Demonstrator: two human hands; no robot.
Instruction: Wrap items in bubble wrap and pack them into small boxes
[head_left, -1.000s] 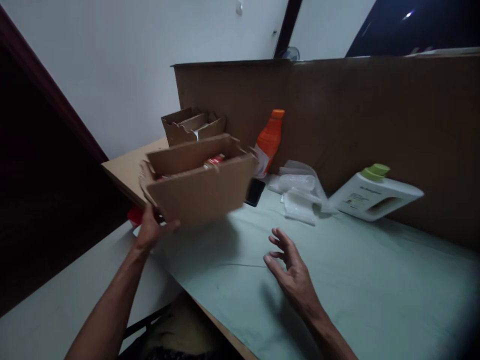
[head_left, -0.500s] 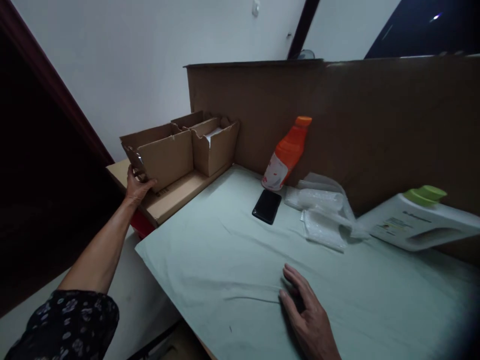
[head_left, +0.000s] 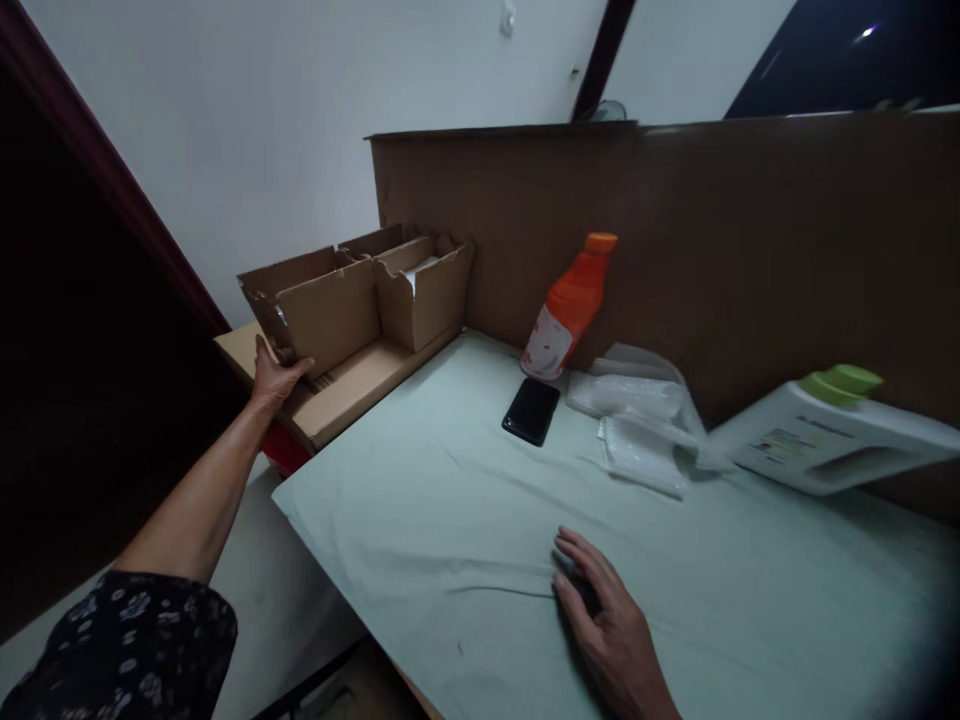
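My left hand point(head_left: 274, 375) reaches far left and grips the near corner of an open cardboard box point(head_left: 326, 305). That box stands on a flat cardboard slab point(head_left: 352, 385), beside a second open cardboard box point(head_left: 424, 290). My right hand point(head_left: 611, 625) lies flat on the pale green sheet point(head_left: 450, 520) that covers the table, fingers slightly apart, holding nothing.
A black phone point(head_left: 531, 411) lies on the sheet near an orange bottle point(head_left: 570, 305). Clear plastic wrapping point(head_left: 637, 420) and a white jug with a green cap point(head_left: 832, 435) lean by the tall cardboard wall point(head_left: 712, 230). Something red point(head_left: 285, 455) sits under the slab.
My left hand carried the cardboard box from mid-air to the far left and set it on the slab beside the other box. My right hand came down flat onto the sheet.
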